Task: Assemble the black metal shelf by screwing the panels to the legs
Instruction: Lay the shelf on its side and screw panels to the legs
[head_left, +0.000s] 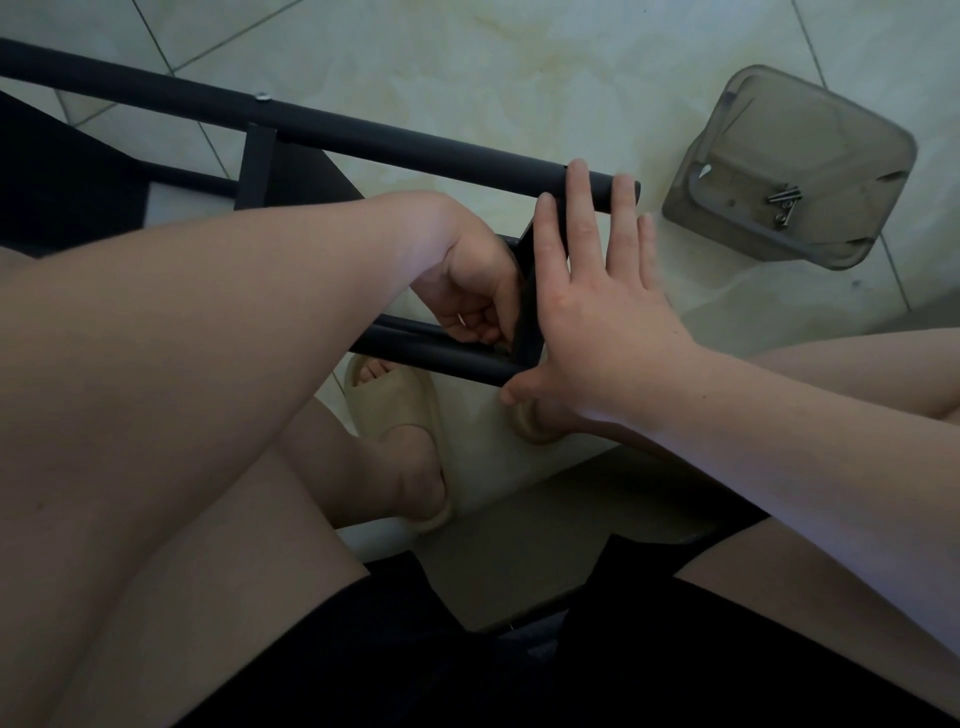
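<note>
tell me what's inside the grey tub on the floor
A few loose screws lie in the grey tub. Nothing covers its inside.

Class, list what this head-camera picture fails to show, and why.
Head view: whether the left hand holds anything, hidden by its curled fingers.
Head view: long black tubular leg's far end, cut by left edge.
Head view: silver screws in the clear plastic tray, too small to count.
</note>
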